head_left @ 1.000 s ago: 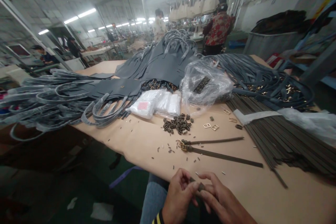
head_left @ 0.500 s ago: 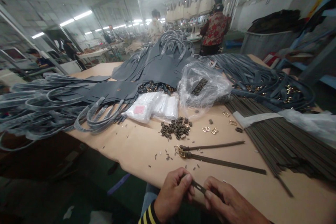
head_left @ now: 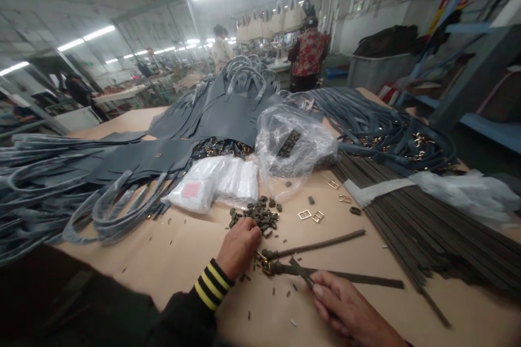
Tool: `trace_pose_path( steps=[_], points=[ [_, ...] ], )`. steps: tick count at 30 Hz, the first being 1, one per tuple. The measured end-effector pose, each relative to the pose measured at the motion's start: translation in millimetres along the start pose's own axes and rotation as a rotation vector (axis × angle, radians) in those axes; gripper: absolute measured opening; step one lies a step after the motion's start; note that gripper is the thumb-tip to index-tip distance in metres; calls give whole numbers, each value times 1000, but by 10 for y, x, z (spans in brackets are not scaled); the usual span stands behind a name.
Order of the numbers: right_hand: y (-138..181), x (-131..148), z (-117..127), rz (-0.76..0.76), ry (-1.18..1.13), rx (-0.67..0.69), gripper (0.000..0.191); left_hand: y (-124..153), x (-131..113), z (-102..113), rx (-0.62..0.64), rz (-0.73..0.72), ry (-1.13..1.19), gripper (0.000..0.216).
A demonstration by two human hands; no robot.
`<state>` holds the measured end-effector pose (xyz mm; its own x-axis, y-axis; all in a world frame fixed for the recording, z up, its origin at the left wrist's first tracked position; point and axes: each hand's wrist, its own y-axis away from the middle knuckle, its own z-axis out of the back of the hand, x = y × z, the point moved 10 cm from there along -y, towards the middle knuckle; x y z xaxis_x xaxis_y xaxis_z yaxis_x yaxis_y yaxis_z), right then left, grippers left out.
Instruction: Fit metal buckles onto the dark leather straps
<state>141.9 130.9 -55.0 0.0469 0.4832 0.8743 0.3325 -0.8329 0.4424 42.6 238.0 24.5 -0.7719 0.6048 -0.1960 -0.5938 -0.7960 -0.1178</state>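
My left hand (head_left: pixel 240 245) reaches over the brown paper-covered table (head_left: pixel 171 260) and rests with curled fingers at the near edge of a small pile of dark loops (head_left: pixel 256 214); what its fingertips pinch is hidden. My right hand (head_left: pixel 345 312) holds a thin dark strap (head_left: pixel 300 272) pinched between thumb and fingers, its free end pointing up and left. Just beyond lie two finished straps with gold buckles (head_left: pixel 317 245), side by side.
Loose gold buckles (head_left: pixel 310 215) lie past the loops. A clear plastic bag (head_left: pixel 293 143) and white packets (head_left: pixel 215 181) sit behind. A bundle of dark straps (head_left: pixel 431 222) fills the right, grey bag pieces (head_left: pixel 122 173) the left. People work at far benches.
My left hand let go of the strap and reached forward to the pile of loops. My right hand kept the strap. The view swung slightly to the right and down.
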Motion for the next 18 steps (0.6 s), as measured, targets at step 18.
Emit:
trace_pose_path(
  steps=[18],
  points=[
    [42, 144, 153, 107, -166, -33, 42, -1065, -673, -578, 260, 27, 343, 10]
  ],
)
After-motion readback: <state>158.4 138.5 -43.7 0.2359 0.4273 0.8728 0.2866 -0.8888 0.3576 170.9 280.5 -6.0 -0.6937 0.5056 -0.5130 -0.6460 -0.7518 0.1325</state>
